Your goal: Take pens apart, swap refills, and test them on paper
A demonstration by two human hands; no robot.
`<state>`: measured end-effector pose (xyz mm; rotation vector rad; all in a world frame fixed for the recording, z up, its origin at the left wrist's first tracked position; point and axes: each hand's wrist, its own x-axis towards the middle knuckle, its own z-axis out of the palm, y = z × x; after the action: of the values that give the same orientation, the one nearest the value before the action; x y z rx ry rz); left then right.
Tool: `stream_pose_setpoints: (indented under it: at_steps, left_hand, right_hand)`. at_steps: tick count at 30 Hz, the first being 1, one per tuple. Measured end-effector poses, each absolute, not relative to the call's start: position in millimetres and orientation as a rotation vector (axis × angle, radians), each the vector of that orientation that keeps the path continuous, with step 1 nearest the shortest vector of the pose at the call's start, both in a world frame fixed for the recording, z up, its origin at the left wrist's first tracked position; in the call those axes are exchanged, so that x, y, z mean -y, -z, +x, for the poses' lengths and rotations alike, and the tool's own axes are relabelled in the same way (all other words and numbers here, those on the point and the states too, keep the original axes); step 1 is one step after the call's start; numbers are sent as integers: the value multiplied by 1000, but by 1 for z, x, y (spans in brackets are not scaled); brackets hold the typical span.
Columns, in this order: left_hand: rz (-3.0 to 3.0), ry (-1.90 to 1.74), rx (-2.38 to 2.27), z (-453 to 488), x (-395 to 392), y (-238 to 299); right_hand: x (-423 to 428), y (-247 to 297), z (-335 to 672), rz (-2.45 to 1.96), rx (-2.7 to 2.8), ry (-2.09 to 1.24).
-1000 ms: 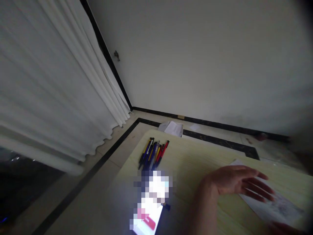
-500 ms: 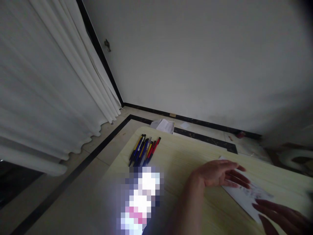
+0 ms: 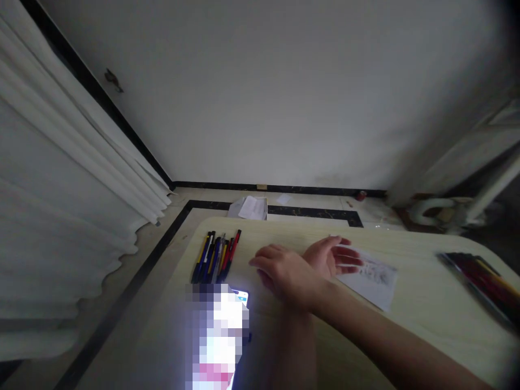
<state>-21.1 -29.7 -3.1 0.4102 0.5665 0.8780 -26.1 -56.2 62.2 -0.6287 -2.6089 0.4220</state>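
White paper (image 3: 371, 280) lies partly beneath the left hand (image 3: 333, 259), whose fingers stand apart, empty; the sheet's long axis slants from far left to near right across the counter (image 3: 424, 287); the right hand (image 3: 280, 270) crosses over, its grip I cannot tell; farther left, pens (image 3: 218, 257) run lengthwise away, leaning slightly rightward

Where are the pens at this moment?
In the head view, the pens lie on the table at left, just beyond the phone, left of the right hand.
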Motion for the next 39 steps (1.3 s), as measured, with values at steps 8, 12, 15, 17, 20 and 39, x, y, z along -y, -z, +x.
stream_pose_setpoints:
  at_steps: [8, 12, 15, 17, 20, 39]
  left_hand:
    - [358, -860, -368, -17, 16, 8]
    - [329, -825, -361, -14, 16, 6]
    - [326, -815, -379, -12, 15, 7]
    - [321, -818, -384, -11, 15, 8]
    - [330, -798, -389, -12, 15, 8]
    - [234, -836, -430, -11, 13, 2]
  right_hand:
    - [40, -33, -90, -349, 2822, -254]
    - [40, -28, -97, -416, 2837, -165]
    - [40, -27, -97, -394, 2842, -125]
    - [41, -28, -96, -356, 2826, -88]
    - [41, -29, -96, -334, 2815, -70]
    - [44, -18, -101, -556, 2841, -70]
